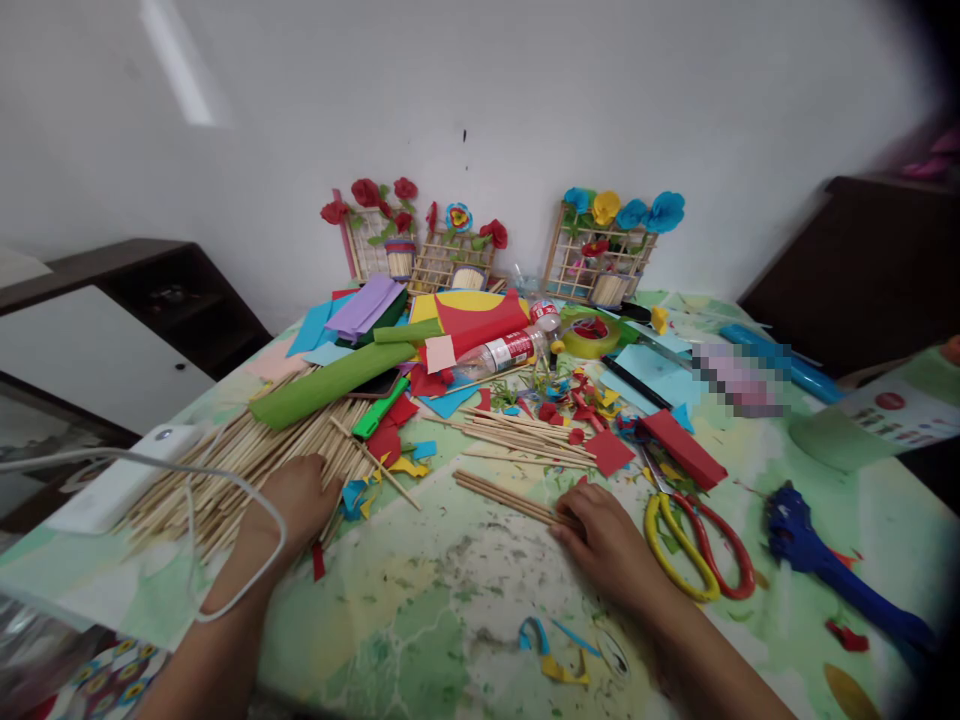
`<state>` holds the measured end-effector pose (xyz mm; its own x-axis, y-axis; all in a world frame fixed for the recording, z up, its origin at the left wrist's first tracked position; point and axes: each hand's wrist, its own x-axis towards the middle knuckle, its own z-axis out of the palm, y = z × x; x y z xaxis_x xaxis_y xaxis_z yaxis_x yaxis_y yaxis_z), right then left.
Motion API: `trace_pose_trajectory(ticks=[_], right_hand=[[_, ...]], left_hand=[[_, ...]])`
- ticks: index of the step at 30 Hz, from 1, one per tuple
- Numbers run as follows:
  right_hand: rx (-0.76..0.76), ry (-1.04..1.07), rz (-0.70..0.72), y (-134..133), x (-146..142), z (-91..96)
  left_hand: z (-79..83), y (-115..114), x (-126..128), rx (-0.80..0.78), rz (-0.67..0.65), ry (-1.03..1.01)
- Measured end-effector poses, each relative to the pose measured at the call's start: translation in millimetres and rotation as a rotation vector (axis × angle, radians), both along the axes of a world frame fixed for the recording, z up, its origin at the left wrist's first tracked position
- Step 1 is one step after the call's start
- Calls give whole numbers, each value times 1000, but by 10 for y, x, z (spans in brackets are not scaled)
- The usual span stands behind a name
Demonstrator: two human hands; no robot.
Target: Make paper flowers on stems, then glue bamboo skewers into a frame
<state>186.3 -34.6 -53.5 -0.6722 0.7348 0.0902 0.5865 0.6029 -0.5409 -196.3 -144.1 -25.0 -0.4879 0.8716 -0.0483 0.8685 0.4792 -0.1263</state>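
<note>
My right hand (604,530) is closed in a pinch around the near ends of a few thin wooden sticks (499,490), which lie along the table top. On the left, my left hand (296,500) rests at the edge of a big pile of wooden sticks (225,470). Its fingers are curled down, and what lies beneath them is hidden. Another loose bunch of wooden sticks (525,437) lies just beyond the held ones. Right of my right hand are scissors (682,545) with one yellow and one red handle.
A white power strip (124,475) and its cable (281,520) lie at left, the cable looping over my left forearm. A plastic bottle (510,350), green paper roll (330,385), tape roll (592,335) and blue glue gun (832,560) are about. Stick trellises with paper flowers (600,250) stand behind.
</note>
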Motion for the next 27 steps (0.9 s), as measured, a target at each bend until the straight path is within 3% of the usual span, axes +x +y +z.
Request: trace_pose_trajectory(ticks=[5,12,21,27], right_hand=[[4,8,2,-4,1,15],[8,10,6,1,4,12],[-7,22,-20,-31,-3,32],[-8,23,-11,-31,3,36]], left_hand=[[17,101,64,-9,1,79],[2,178,-83,-55,67,-32],[71,144,-133,-62,80,-58],[73,-9,-267,-39,-6,-65]])
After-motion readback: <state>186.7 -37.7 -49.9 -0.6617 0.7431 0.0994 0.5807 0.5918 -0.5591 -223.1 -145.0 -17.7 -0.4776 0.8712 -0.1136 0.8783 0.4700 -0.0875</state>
